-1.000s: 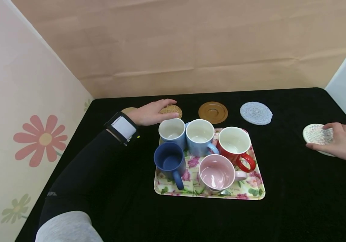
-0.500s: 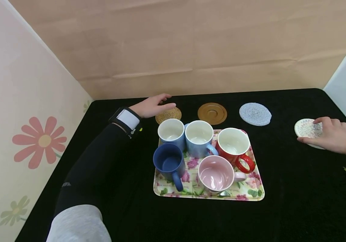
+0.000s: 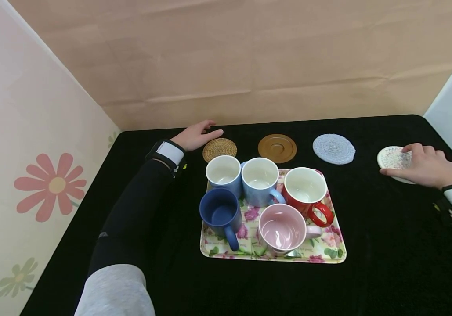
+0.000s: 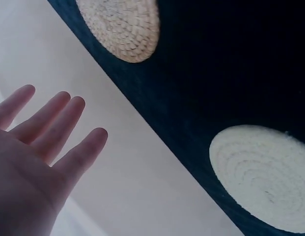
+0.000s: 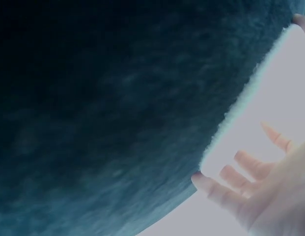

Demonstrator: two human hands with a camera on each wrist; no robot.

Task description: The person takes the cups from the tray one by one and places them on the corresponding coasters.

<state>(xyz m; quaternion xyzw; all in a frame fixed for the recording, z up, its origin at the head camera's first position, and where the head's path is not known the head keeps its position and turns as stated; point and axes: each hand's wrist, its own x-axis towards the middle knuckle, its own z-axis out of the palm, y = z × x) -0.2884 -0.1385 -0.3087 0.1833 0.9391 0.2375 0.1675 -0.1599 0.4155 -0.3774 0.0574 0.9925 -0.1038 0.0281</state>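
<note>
My right hand [image 3: 431, 166] grips a round white speckled coaster [image 3: 392, 159] by its edge, thumb on the near side and fingers on the far side. In the right wrist view the pale coaster [image 5: 270, 93] lies between thumb and fingertips. My left hand [image 3: 194, 137] hovers at the back left beside a woven tan coaster [image 3: 219, 150], holding nothing. Its fingers [image 4: 69, 123] look relaxed in the left wrist view. That view also has a woven coaster [image 4: 125, 29] and a pale ringed coaster [image 4: 263, 177], both apart from the hand.
Mid-table, a floral tray [image 3: 330, 252] bears light blue mugs [image 3: 258, 191], a dark blue mug [image 3: 219, 215], a red mug [image 3: 298, 204] and a pink mug [image 3: 277, 237]. Behind it lie a brown coaster [image 3: 277, 148] and a pale blue coaster [image 3: 334, 149]. Walls enclose the back and sides.
My right hand has carried the white speckled coaster left and slightly back, toward the pale blue one. My left hand has shifted left and back, off the woven tan coaster.
</note>
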